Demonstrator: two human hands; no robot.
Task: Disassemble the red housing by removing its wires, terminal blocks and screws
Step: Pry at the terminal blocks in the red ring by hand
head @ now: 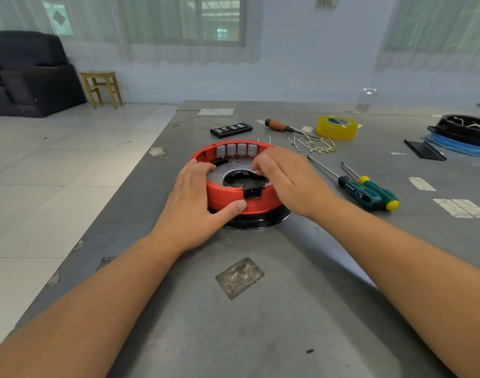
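Note:
The round red housing (225, 196) sits on a black base on the grey table, with a black socket in its near wall. Several grey terminal blocks (235, 150) line its far inner wall. My left hand (195, 203) grips the housing's left side, thumb on the front wall and fingers curled over the rim. My right hand (285, 175) reaches over the right rim with its fingers bent down into the housing; what they touch is hidden. A heap of removed wires (312, 145) lies behind the housing to the right.
Two green-handled screwdrivers (367, 190) lie right of the housing. A wooden-handled screwdriver (281, 126), a yellow tape roll (337, 127) and a black bit case (231, 129) are farther back. A black unit on blue film (464, 132) is at far right. The table's left edge borders tiled floor.

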